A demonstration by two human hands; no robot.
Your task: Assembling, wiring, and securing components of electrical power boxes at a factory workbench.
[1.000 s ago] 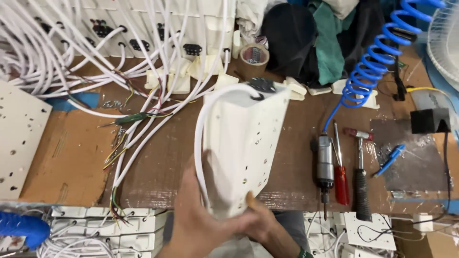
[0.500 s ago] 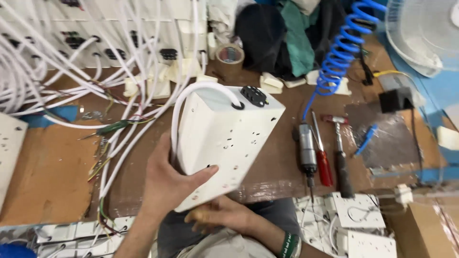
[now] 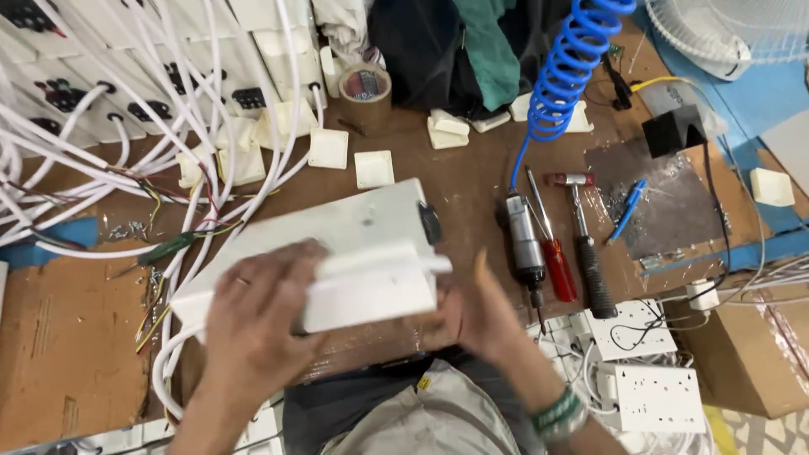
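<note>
A white rectangular socket box (image 3: 337,240) lies tilted over the brown workbench (image 3: 472,190), held between both hands. My left hand (image 3: 257,324) grips its near left side, fingers spread over the top. My right hand (image 3: 484,316) presses against its right end, a green band at the wrist. A thick white cable (image 3: 168,362) loops out from the box's left end. A dark switch part (image 3: 431,223) shows at the box's right edge.
Many white cables and socket boxes (image 3: 143,93) crowd the back left. A tape roll (image 3: 364,88) stands behind. To the right lie a pneumatic screwdriver (image 3: 527,248) on a blue coiled hose (image 3: 565,72), a red screwdriver (image 3: 556,261), a hammer (image 3: 586,244) and white socket plates (image 3: 645,375).
The box has been turned from standing on end to lying almost flat and lower. My left hand moved on top of it; the view shifted left.
</note>
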